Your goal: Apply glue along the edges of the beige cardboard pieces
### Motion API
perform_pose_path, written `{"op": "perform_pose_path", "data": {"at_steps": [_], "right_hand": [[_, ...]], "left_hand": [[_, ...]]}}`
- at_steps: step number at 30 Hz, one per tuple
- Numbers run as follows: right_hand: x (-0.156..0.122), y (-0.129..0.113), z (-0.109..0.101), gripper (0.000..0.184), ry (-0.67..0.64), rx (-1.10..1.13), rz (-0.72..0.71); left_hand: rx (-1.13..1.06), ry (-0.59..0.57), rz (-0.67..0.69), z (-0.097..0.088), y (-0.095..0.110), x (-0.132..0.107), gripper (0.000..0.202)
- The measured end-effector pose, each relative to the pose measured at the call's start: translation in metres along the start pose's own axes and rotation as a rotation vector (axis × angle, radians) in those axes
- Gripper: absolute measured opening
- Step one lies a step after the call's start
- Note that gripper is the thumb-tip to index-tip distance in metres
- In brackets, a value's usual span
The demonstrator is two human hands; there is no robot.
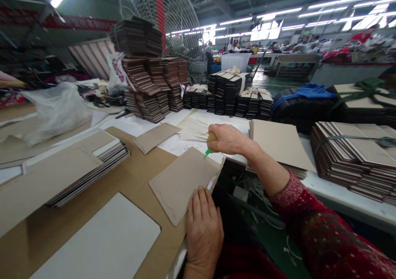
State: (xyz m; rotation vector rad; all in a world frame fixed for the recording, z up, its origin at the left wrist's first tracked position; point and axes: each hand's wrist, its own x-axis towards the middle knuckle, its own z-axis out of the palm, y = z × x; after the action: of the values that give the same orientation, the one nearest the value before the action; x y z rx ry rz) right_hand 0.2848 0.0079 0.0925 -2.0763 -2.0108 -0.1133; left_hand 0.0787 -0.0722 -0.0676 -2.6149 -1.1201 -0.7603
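Observation:
A brown cardboard sheet (182, 182) lies tilted near the table's front edge. My left hand (202, 225) rests flat on its near corner, fingers stretched out. My right hand (227, 139) is closed round a small glue bottle (210, 141) with a green nozzle, whose tip touches the sheet's far right corner. The red patterned sleeve (312, 225) of my right arm reaches in from the lower right.
A white sheet (105, 242) lies on a large brown board at the front left. Flat cardboard stacks (74, 167) sit left, more flat stacks (355, 155) right, dark tall piles (148, 81) behind. A loose sheet (156, 137) and paper strips (193, 128) lie beyond.

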Motion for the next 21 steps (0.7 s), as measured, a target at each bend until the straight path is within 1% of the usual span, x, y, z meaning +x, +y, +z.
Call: {"op": "perform_pose_path", "data": {"at_steps": [3, 10, 13, 17, 21], "right_hand": [[0.005, -0.002, 0.004, 0.022, 0.016, 0.005, 0.001], [0.032, -0.008, 0.022, 0.024, 0.067, 0.031, 0.008], [0.037, -0.009, 0.026, 0.025, 0.071, 0.03, 0.009], [0.035, -0.009, 0.025, 0.025, 0.067, 0.014, 0.009], [0.027, -0.007, 0.016, 0.022, 0.037, -0.005, -0.007]], "left_hand": [[-0.008, 0.006, -0.002, 0.001, 0.0, -0.001, 0.048], [0.012, 0.0, 0.006, 0.001, -0.001, -0.001, 0.047], [0.016, -0.001, 0.003, 0.001, -0.001, -0.001, 0.047], [0.008, 0.0, 0.001, 0.001, -0.001, -0.001, 0.048], [0.012, 0.004, 0.01, 0.001, -0.002, 0.0, 0.047]]}}
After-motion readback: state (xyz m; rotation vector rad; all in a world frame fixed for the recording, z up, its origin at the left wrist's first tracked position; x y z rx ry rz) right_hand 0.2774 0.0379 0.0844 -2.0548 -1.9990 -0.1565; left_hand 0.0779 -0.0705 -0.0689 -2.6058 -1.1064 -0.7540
